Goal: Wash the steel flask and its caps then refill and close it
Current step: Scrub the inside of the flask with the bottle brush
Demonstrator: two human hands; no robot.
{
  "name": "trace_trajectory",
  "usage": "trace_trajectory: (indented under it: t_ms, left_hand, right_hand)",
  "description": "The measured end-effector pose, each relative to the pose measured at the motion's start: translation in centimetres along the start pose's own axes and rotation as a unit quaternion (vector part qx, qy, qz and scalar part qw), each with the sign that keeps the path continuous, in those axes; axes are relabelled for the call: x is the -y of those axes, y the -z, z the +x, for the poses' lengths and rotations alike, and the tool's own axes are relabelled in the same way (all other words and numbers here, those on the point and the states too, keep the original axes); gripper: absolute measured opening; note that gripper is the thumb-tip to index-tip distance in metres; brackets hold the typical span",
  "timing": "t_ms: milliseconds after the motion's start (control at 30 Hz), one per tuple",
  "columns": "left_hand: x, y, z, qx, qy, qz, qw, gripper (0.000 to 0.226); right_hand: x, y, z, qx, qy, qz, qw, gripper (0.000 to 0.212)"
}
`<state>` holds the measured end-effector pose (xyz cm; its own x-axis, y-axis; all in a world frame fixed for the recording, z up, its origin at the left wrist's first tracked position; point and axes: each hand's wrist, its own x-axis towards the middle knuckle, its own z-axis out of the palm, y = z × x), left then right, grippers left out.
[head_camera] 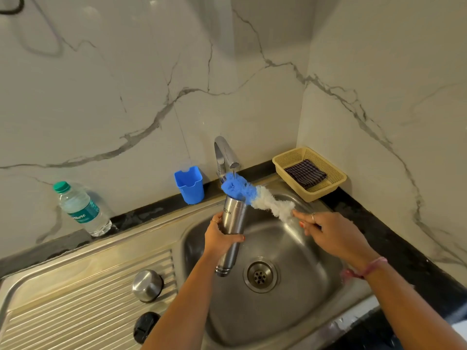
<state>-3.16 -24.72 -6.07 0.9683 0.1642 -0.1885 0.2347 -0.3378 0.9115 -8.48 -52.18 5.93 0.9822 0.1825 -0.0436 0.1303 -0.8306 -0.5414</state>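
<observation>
My left hand (219,239) grips the steel flask (232,223) around its middle and holds it tilted over the sink basin (298,311), mouth up toward the tap (225,154). My right hand (326,231) holds the handle of a bottle brush (255,195) with blue and white bristles; the blue tip sits at the flask's mouth, under the spout. A steel outer cap (147,285) and a black inner cap (144,327) lie on the ribbed drainboard (75,311) at the left.
A blue plastic cup (189,184) stands on the dark counter ledge behind the sink. A plastic water bottle (82,209) with a green cap leans against the marble wall at left. A yellow basket (336,176) holding a checked cloth (305,173) sits in the right corner.
</observation>
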Motion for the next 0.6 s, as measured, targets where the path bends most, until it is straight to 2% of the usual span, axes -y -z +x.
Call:
trace_trajectory:
  t_ms: [167, 333, 467, 600]
  left_hand:
    - [-0.2, 0.6, 0.4, -0.008, 0.006, -0.008, 1.0, 0.097]
    - [-0.5, 0.3, 0.5, 0.008, -0.001, -0.003, 1.0, 0.097]
    - [-0.2, 0.7, 0.6, -0.006, 0.006, -0.003, 1.0, 0.099]
    - [0.5, 0.8, 0.6, -0.004, 0.009, 0.003, 1.0, 0.099]
  right_hand:
    - [-0.6, 2.6, -1.3, 0.027, -0.03, 0.0, 0.999, 0.033]
    - [0.9, 0.2, 0.4, 0.006, -0.028, -0.021, 0.999, 0.033]
    - [1.0, 1.5, -0.5, 0.04, -0.011, -0.022, 0.999, 0.034]
    - [0.4, 2.8, -0.6, 0.056, -0.041, -0.029, 0.997, 0.033]
